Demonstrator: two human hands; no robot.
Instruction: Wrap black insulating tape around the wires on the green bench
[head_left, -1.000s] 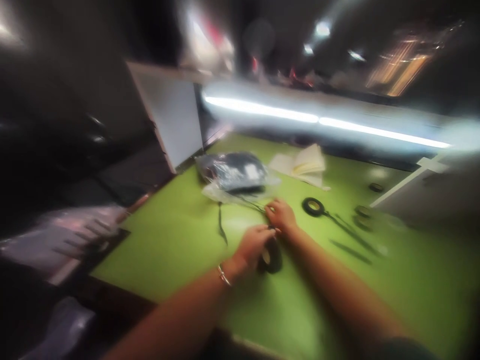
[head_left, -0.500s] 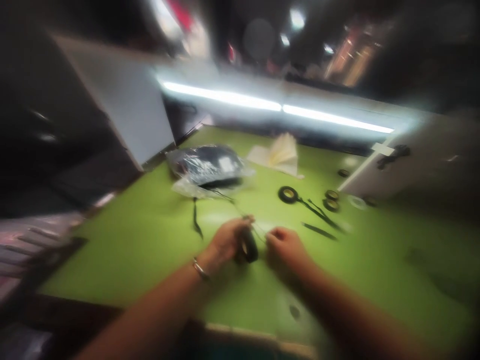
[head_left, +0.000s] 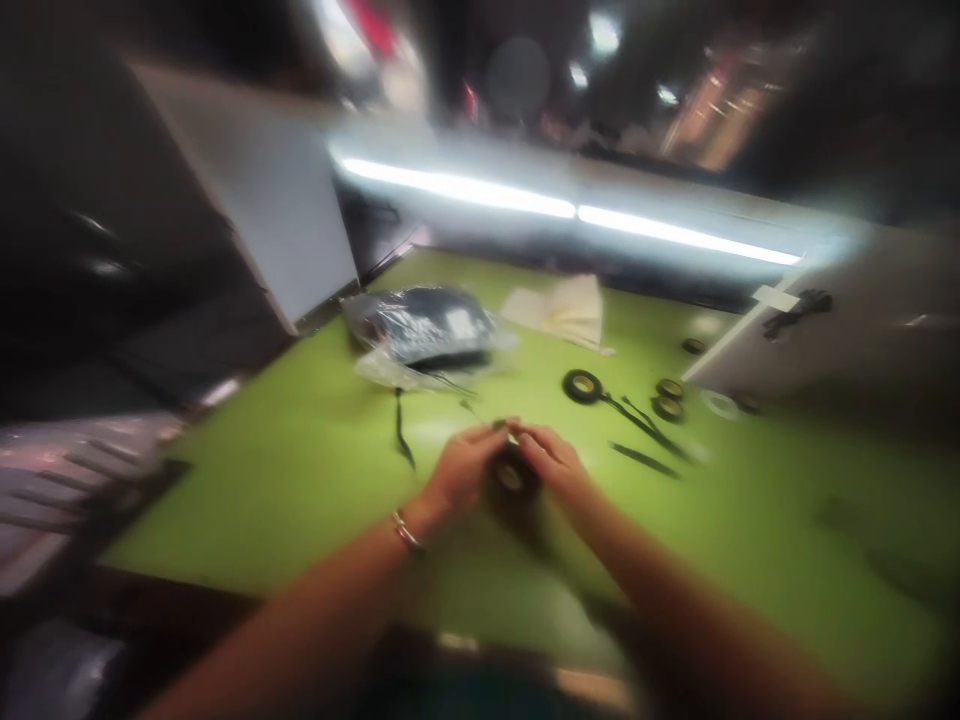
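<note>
Above the green tabletop, my left hand (head_left: 459, 470) and my right hand (head_left: 553, 458) meet over a roll of black tape (head_left: 511, 478). The fingers of both are closed at the roll's upper edge, the left from one side and the right from the other. A thin wire runs from my left fingertips toward the plastic-wrapped dark bundle (head_left: 427, 325); blur hides where it ends between the fingers.
Scissors with black handles or a similar tool are not clear, but a larger tape roll (head_left: 583, 387) lies beside dark strips (head_left: 645, 459). Two small rolls (head_left: 667, 400) sit farther right. A pale cloth or paper (head_left: 566, 310) lies behind; white panels (head_left: 292, 210) flank the table.
My right hand has moved left and closed up against my left hand at the tape roll. The roll has turned so its face shows more. The view has shifted slightly.
</note>
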